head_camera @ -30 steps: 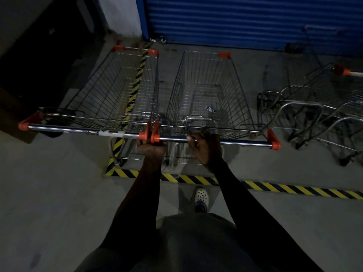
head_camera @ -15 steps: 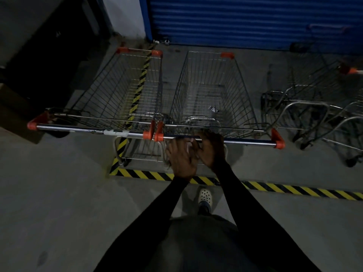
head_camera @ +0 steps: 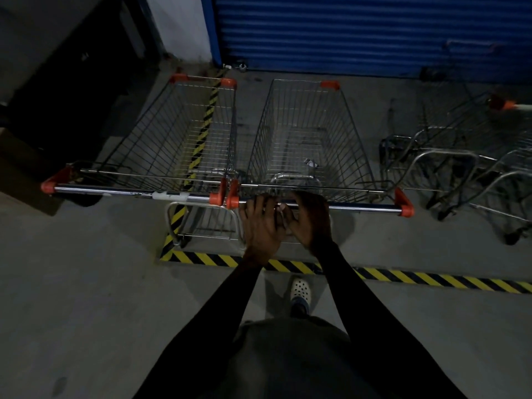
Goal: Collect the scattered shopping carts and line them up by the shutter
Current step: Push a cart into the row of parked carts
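Two wire shopping carts with orange corner caps stand side by side, noses toward the blue shutter (head_camera: 359, 33). The left cart (head_camera: 184, 139) straddles a yellow-black floor stripe. On the handle bar of the right cart (head_camera: 311, 139), near the bar's left end, both hands sit close together. My left hand (head_camera: 260, 226) has its fingers curled over the bar. My right hand (head_camera: 309, 217) grips the bar just to its right. The two carts' handles meet end to end at their orange caps.
More carts (head_camera: 460, 165) stand tangled at the right, close to the shutter. A dark recess and wall (head_camera: 66, 82) lie at the left. Yellow-black hazard tape (head_camera: 403, 276) runs across the concrete floor in front of my feet.
My left hand left the junction of the two handles and moved right onto the right cart's bar beside my right hand. The carts have hardly shifted.
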Tool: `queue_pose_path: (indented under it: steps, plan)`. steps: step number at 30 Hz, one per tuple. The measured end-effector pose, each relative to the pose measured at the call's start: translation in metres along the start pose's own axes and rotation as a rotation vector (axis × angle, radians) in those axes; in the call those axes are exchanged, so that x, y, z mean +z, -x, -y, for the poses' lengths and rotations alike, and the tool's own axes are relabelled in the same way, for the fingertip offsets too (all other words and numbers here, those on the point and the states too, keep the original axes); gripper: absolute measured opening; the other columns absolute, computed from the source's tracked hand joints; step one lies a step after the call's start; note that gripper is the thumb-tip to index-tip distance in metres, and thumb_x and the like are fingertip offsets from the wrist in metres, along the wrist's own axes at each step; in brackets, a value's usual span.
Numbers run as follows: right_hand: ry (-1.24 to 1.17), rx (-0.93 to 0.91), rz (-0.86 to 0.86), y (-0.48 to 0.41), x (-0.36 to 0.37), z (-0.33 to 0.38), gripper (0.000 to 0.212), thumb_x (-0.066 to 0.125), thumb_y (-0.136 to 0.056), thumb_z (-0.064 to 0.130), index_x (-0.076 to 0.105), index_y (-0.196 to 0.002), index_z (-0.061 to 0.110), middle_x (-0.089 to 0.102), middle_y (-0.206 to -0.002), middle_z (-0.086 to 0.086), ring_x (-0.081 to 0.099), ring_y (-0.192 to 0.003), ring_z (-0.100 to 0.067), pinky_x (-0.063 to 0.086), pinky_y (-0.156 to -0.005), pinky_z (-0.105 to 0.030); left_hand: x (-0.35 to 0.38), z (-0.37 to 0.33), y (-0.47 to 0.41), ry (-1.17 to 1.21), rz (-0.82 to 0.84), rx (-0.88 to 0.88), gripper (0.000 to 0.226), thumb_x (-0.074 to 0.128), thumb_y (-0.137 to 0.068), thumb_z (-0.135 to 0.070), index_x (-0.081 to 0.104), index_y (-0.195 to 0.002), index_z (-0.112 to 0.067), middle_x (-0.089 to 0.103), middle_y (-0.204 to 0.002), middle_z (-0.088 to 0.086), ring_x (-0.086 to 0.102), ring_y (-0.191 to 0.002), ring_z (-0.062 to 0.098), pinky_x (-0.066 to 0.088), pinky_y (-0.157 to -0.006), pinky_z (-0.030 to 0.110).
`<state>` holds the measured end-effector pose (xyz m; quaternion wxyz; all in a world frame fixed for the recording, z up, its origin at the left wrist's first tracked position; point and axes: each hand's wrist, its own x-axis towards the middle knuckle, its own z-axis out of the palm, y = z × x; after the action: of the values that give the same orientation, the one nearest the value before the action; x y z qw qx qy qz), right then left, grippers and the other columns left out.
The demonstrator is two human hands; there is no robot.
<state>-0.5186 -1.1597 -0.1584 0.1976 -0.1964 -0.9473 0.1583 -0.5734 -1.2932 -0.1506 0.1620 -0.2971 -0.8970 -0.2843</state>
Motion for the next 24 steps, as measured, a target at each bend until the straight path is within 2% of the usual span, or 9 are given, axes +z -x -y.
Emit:
queue_pose_path:
  steps: [3,7,13,17,20,22,24]
  plan:
    - [-0.028,0.030,-0.062,0.003,-0.004,-0.002,0.043,0.055,-0.100,0.047,0.068,-0.125,0.015,0.070,-0.125,-0.006,0.063,-0.117,-0.030,0.043,-0.105,-0.047,-0.003,0.001,-0.004,0.008,0.023,-0.013,0.046,0.039,-0.091,-0.042,0.067,-0.112,-0.013,0.063,-0.119,0.009,0.054,-0.108,0.030,0.038,-0.091,0.045]
    - [-0.033,0.070,-0.137,0.010,-0.015,-0.010,0.042,0.057,-0.100,0.047,0.068,-0.124,0.014,0.070,-0.125,-0.008,0.063,-0.117,-0.030,0.042,-0.107,-0.050,-0.003,-0.004,-0.010,0.041,0.016,-0.027,0.043,0.041,-0.095,-0.039,0.066,-0.117,-0.012,0.061,-0.123,0.009,0.053,-0.115,0.031,0.039,-0.097,0.049]
    - [-0.017,0.161,-0.197,0.020,-0.044,-0.033,0.051,0.051,-0.099,0.049,0.067,-0.128,0.010,0.068,-0.127,-0.012,0.062,-0.119,-0.033,0.043,-0.105,-0.050,0.010,-0.037,-0.018,0.035,0.102,0.066,0.043,0.053,-0.093,-0.035,0.064,-0.127,-0.012,0.060,-0.133,0.011,0.051,-0.128,0.036,0.028,-0.113,0.049]
    - [0.003,0.250,-0.192,0.025,-0.059,-0.073,0.057,0.048,-0.097,0.049,0.064,-0.132,0.008,0.066,-0.133,-0.014,0.060,-0.125,-0.035,0.037,-0.107,-0.045,0.030,-0.069,-0.027,0.112,0.162,0.109,0.052,0.052,-0.091,-0.038,0.060,-0.136,-0.013,0.055,-0.144,0.012,0.045,-0.136,0.038,0.033,-0.113,0.054]
    - [0.011,0.280,-0.216,0.024,-0.075,-0.111,0.054,0.054,-0.097,0.045,0.064,-0.134,0.007,0.065,-0.134,-0.015,0.058,-0.128,-0.038,0.036,-0.107,-0.043,0.050,-0.098,-0.036,0.132,0.182,0.149,0.057,0.050,-0.092,-0.043,0.059,-0.139,-0.012,0.053,-0.146,0.010,0.042,-0.138,0.036,0.030,-0.115,0.052]
    - [0.031,0.300,-0.242,0.023,-0.089,-0.137,0.049,0.058,-0.097,0.043,0.065,-0.133,0.010,0.065,-0.136,-0.013,0.055,-0.132,-0.037,0.037,-0.107,-0.045,0.068,-0.126,-0.046,0.157,0.191,0.163,0.058,0.047,-0.092,-0.047,0.060,-0.137,-0.013,0.054,-0.147,0.008,0.042,-0.140,0.035,0.027,-0.117,0.049]
    - [0.032,0.335,-0.279,0.022,-0.105,-0.163,0.047,0.055,-0.099,0.043,0.066,-0.132,0.012,0.064,-0.138,-0.013,0.059,-0.128,-0.037,0.043,-0.102,-0.049,0.090,-0.159,-0.056,0.189,0.212,0.180,0.057,0.047,-0.092,-0.046,0.061,-0.137,-0.014,0.054,-0.147,0.008,0.039,-0.142,0.033,0.025,-0.117,0.048]
